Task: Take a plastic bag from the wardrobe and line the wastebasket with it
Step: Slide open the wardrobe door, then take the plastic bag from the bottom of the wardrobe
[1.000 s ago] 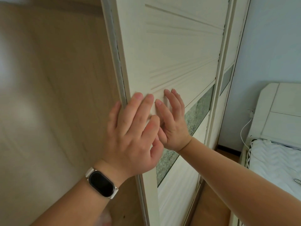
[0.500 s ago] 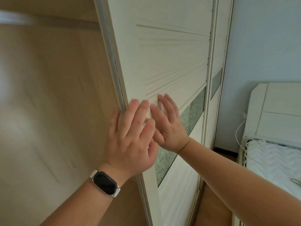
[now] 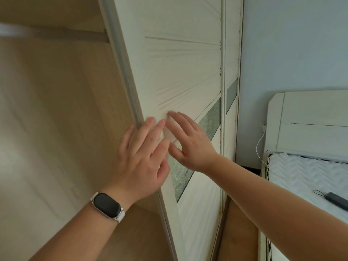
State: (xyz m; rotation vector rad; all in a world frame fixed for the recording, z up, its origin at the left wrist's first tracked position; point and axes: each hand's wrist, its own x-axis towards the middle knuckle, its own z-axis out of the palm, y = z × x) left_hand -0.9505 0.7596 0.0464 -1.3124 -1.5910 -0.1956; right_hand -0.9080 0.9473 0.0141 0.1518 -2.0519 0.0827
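Note:
The wardrobe's white sliding door (image 3: 184, 72) has ribbed panels and a frosted glass strip. My left hand (image 3: 140, 159), with a smartwatch on the wrist, lies flat near the door's left edge, fingers spread. Just to its right, my right hand (image 3: 190, 142) rests flat on the panel, fingers apart. Neither hand holds anything. Left of the door, the wardrobe's light wooden interior (image 3: 56, 119) stands exposed and blurred. No plastic bag or wastebasket is in sight.
A bed (image 3: 308, 178) with a white quilted mattress and white headboard stands at the right, with a dark remote-like object (image 3: 337, 201) on it. A white cable (image 3: 260, 144) hangs by the pale blue wall. Wooden floor runs between door and bed.
The door has slid to the right under both hands, exposing more of the wardrobe's interior. My right hand's fingers have spread a little further from the left hand.

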